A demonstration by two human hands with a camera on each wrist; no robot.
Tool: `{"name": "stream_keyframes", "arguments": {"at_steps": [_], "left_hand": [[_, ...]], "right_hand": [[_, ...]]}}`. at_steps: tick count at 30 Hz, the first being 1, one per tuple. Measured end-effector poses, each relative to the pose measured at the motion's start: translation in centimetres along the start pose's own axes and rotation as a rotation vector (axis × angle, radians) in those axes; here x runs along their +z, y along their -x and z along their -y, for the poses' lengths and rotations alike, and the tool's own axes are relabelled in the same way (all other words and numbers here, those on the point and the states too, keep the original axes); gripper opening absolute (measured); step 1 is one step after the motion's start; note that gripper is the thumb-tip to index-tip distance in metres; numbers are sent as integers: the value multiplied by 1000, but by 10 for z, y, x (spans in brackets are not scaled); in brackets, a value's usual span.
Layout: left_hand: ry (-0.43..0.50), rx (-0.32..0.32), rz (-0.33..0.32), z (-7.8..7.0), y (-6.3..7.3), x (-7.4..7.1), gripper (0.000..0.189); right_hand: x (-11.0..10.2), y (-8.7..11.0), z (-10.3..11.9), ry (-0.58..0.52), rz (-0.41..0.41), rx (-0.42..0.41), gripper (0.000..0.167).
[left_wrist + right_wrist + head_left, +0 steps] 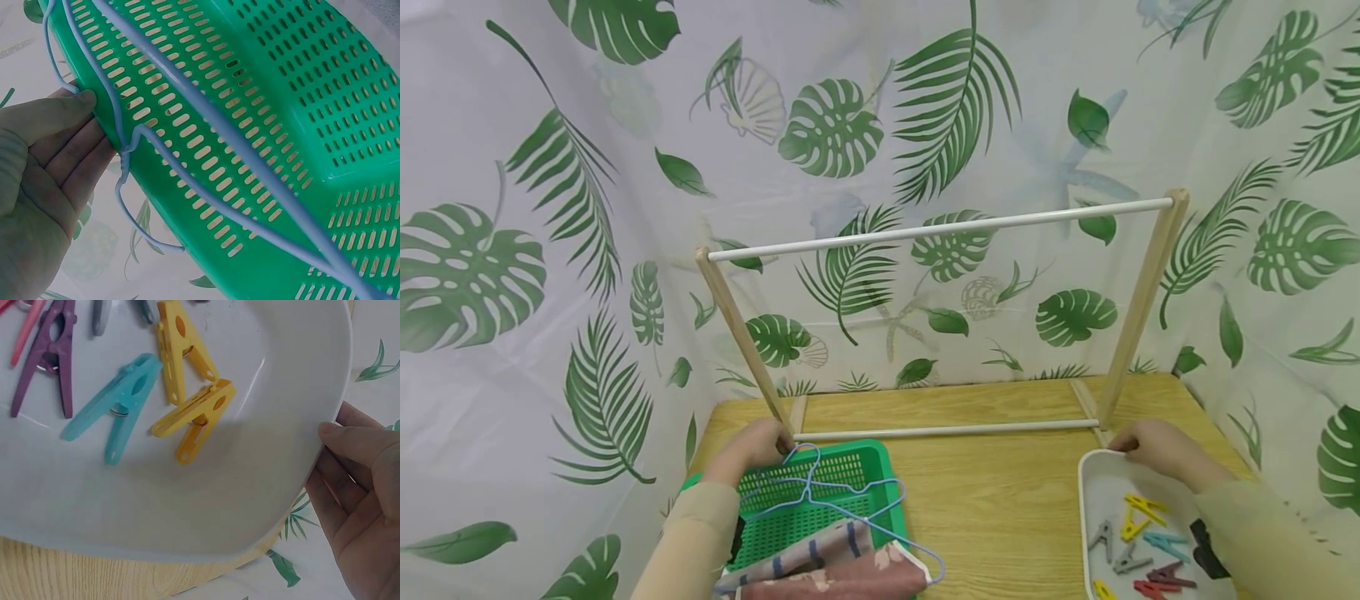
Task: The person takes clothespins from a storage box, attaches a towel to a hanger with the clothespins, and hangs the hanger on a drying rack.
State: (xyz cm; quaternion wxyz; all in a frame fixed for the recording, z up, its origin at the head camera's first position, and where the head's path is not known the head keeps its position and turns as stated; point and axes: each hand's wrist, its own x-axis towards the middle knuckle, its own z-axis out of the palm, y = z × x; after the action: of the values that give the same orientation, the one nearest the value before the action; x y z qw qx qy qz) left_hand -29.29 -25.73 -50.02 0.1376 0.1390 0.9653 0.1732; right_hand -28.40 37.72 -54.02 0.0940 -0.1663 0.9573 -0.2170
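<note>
My left hand (758, 443) pinches the far rim of a green plastic basket (874, 454), its thumb inside and its fingers outside in the left wrist view. Blue-purple clothes hangers (808, 493) lie across the basket, close to that hand. Beneath them in the basket are a striped cloth (820, 550) and a dusty-pink patterned cloth (850, 577). At the right, my right hand (1161, 450) grips the rim of a white tub (250, 506). Inside the tub lie several clothespins, including yellow clothespins (199, 415), a turquoise clothespin (119, 403) and a purple clothespin (53, 356).
Behind both containers stands a wooden rack with a white top rail (940, 228) and a white lower bar (947, 431). The wooden tabletop (977, 508) shows between the containers. A leaf-patterned curtain (865, 50) encloses the back and sides.
</note>
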Motion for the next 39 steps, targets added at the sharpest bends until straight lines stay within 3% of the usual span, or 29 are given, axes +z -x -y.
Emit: {"name": "stream_keyframes", "arguments": {"at_steps": [18, 28, 39], "left_hand": [[-30, 41, 10, -8, 0, -1, 19], [2, 29, 6, -10, -5, 3, 16], [-16, 74, 1, -10, -5, 5, 12]], "right_hand": [[11, -16, 9, 77, -29, -30, 15], [7, -14, 11, 50, -9, -46, 15], [3, -5, 5, 37, -4, -24, 14]]}}
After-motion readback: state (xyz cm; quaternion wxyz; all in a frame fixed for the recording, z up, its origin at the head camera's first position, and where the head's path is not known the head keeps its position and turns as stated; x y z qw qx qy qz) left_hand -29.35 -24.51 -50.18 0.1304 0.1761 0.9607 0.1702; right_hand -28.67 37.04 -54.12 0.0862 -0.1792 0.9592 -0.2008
